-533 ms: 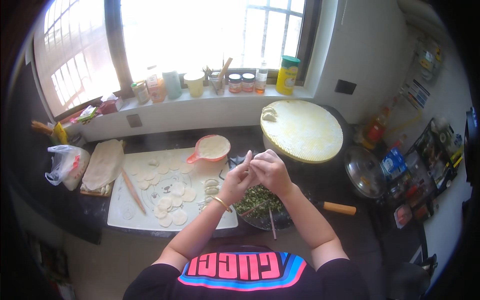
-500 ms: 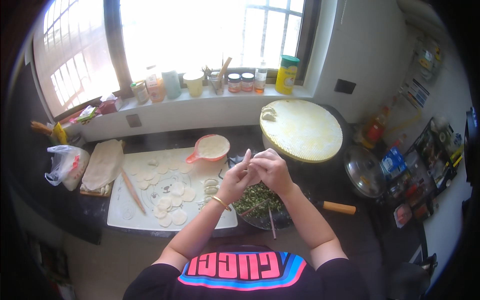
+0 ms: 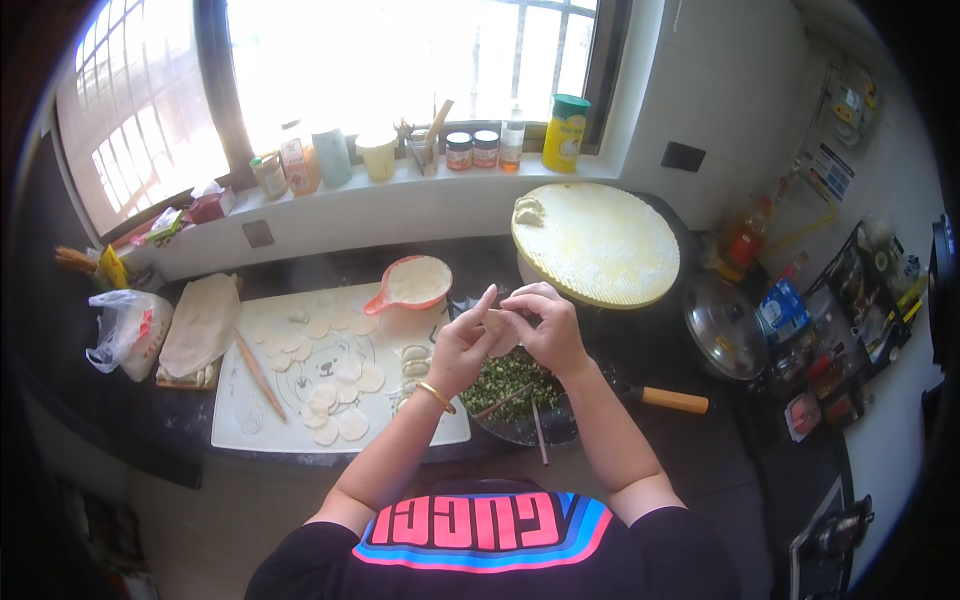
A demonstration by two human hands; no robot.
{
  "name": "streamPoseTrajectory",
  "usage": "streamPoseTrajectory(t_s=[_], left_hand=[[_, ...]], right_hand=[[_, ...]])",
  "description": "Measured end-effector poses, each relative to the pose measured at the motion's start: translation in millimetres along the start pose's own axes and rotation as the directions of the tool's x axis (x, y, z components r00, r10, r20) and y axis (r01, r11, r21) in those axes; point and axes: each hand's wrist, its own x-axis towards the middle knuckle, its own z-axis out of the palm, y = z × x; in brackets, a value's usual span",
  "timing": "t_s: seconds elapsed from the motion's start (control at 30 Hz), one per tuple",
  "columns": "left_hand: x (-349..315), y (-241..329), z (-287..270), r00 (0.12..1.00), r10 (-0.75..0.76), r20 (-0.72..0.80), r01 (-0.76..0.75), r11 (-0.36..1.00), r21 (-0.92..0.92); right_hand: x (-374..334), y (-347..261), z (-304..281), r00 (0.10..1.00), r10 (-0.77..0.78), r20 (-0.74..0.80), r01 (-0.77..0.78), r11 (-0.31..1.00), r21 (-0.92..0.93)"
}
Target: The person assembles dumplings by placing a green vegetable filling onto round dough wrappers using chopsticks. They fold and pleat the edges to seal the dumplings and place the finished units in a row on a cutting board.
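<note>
My left hand [image 3: 459, 346] and my right hand [image 3: 549, 328] meet above the pan of chopped green filling [image 3: 510, 388]. Between their fingers is a thin, pale dumpling wrapper [image 3: 494, 324], pinched from both sides. My fingers hide part of it, and I cannot tell if filling is inside. A pair of chopsticks [image 3: 540, 432] rests in the filling. Beside my left wrist, folded dumplings [image 3: 414, 367] stand in a row on the white mat [image 3: 245, 400]. Round wrappers [image 3: 345, 391] lie scattered across that mat, some overlapping.
A rolling pin [image 3: 259, 375] lies on the mat's left. Behind stands a red bowl of flour [image 3: 418, 281]. A round ridged tray [image 3: 610, 250] bears a few dumplings. The pan's wooden handle [image 3: 674, 400] points right, near a lidded pot [image 3: 724, 335]. Covered dough [image 3: 203, 322] and a plastic bag [image 3: 132, 330] sit left.
The fingers of both hands have shifted around the wrapper, and more of it shows between them. The whole view has moved slightly. The things on the counter look the same.
</note>
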Motion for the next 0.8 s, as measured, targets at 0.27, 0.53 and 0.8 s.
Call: streamPoseTrajectory(t_s=[0.27,0.53,0.8], left_hand=[[-5.6,-10.8,9.3,0.999,-0.012,0.035,0.015,0.996,-0.083],[-5.2,-21.9,0.7,1.0,0.011,-0.011,-0.012,0.996,-0.089],[-7.2,-23.3,6.9,1.0,0.012,0.002,-0.012,0.999,-0.047]], right_hand=[[-3.2,1.3,10.2,0.977,-0.21,-0.036,0.205,0.972,-0.119],[-13.6,2.3,3.1,0.992,0.127,0.023,-0.128,0.989,0.077],[-18.4,7.4,11.4,0.999,-0.037,-0.038,0.035,0.998,-0.056]])
